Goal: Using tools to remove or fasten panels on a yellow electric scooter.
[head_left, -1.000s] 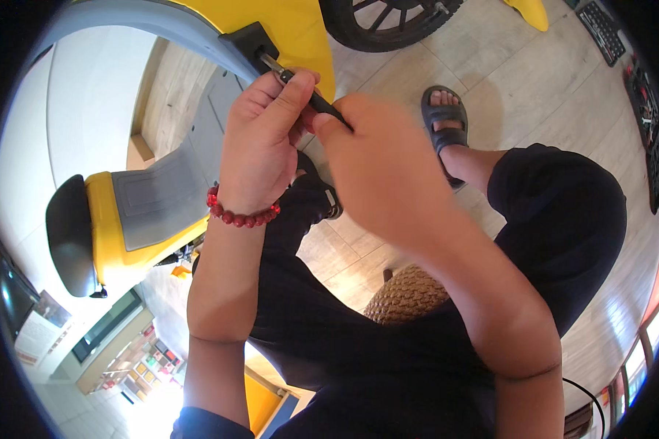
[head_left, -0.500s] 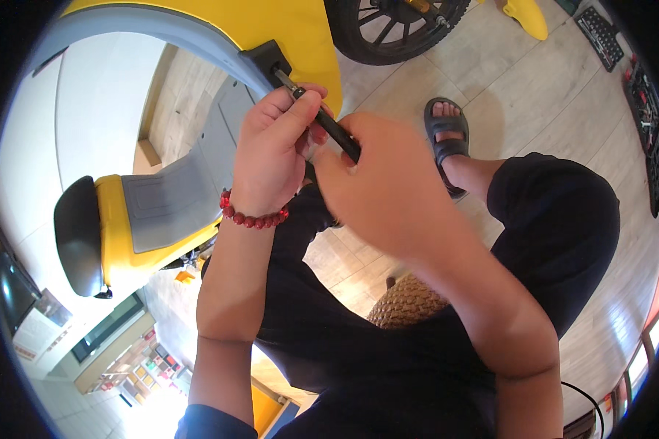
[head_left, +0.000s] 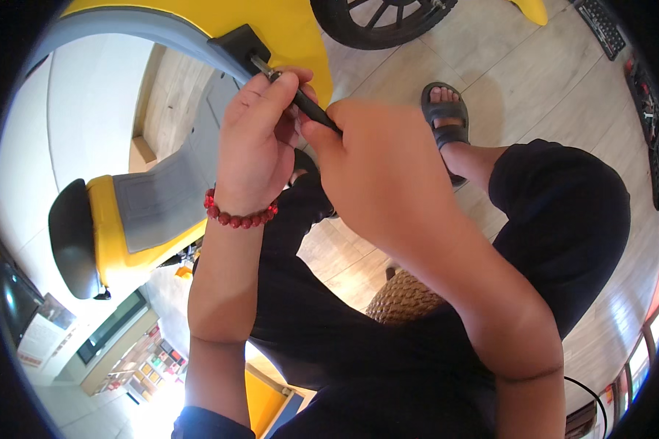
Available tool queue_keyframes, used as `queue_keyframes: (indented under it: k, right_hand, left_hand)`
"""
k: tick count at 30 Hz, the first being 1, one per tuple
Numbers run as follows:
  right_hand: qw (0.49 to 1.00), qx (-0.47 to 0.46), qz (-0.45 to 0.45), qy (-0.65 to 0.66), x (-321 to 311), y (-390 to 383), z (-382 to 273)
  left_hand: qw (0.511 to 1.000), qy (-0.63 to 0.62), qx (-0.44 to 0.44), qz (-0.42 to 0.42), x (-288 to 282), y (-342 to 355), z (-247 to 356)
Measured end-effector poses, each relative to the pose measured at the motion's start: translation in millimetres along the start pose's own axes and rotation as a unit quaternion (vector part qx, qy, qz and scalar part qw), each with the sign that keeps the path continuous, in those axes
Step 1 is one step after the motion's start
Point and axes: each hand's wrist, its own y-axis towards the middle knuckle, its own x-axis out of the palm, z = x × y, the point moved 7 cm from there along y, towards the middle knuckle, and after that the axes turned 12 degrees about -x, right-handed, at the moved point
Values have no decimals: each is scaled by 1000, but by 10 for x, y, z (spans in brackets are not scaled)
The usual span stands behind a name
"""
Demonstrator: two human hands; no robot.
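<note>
A screwdriver (head_left: 315, 111) with a black handle and a metal shaft slants between my two hands. Its tip meets a recess in a black block (head_left: 234, 44) on the yellow scooter body (head_left: 293, 29). My left hand (head_left: 252, 143), with red beads at the wrist, is closed around the front of the tool, close to the metal shaft. My right hand (head_left: 381, 161) grips the rear of the handle, and its fingers are partly hidden behind the hand. Whatever the tip engages inside the recess is too small to make out.
The scooter's grey footboard (head_left: 157, 208) and black seat-like part (head_left: 72, 238) lie to the left. A black wheel (head_left: 384, 25) stands at the top. Tool cases (head_left: 648, 124) sit on the tiled floor at far right. A woven stool (head_left: 403, 298) is beneath me.
The scooter, wheel and both hands appear slightly higher and further left in the picture. My right hand has turned a little around the handle; both hands keep their hold.
</note>
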Motion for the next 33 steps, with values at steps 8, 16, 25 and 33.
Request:
queue_keyframes:
  k: [8,16,25,33]
  right_hand:
    - [787,243,-58,565,269,-101,323]
    - [987,63,-12,149,52,-10,143]
    - [971,-90,39,-218,90,15,-170]
    - [997,-21,72,-15,86,66,42]
  left_hand:
    - [1000,9,20,0,36,27,0]
    - [1000,-7,18,17,-19,33,1]
    - [1000,-2,-3,20,-68,16,-41]
    - [1000,-8,4,-2,-23,15,-11]
